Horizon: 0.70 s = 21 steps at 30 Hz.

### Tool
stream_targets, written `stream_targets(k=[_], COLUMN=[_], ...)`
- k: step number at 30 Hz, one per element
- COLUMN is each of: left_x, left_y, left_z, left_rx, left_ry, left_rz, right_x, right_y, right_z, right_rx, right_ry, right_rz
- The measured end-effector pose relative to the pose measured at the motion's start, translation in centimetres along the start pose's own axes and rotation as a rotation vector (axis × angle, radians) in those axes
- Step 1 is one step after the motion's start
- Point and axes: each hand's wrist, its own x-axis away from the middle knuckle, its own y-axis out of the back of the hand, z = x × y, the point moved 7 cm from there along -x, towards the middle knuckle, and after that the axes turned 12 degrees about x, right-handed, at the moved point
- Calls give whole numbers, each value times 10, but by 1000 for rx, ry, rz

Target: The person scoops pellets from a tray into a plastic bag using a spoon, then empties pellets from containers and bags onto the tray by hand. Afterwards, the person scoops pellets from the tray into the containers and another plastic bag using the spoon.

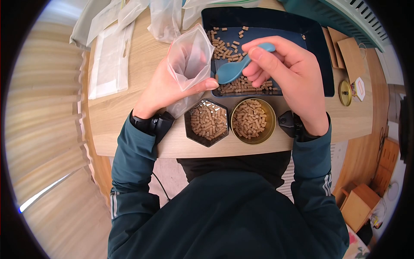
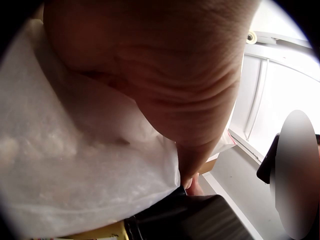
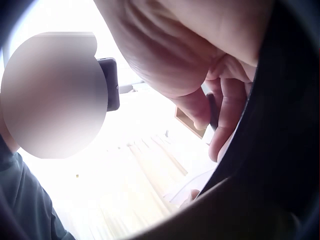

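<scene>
In the head view the left hand grips a translucent plastic bag, its mouth spread open toward the camera. The right hand pinches the handle of a blue spoon between thumb and fingers; the spoon's bowl is beside the left thumb tip, at the bag's right side. Under the right hand lies a dark blue tray with brown pellets. The left wrist view shows the bag hanging below the palm. Whether the spoon holds pellets is hard to tell.
A hexagonal container and a round gold tin, both with pellets, stand at the table's near edge. Flat plastic bags lie at left, upright bags behind. At right are a gold lid and a cardboard box.
</scene>
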Motion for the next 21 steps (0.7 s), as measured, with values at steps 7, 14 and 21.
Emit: stream_targets(k=[7, 14, 21], left_x=[1, 1, 1], left_y=[-1, 1, -1], left_z=[-2, 1, -2], left_rx=[34, 15, 29], left_ry=[11, -11, 9], left_rz=[-10, -18, -16], right_x=[0, 2, 7], right_y=[7, 11, -4], right_z=[4, 10, 26], right_rx=[-1, 145, 435], right_ry=[69, 157, 367], right_rz=[-138, -210, -23])
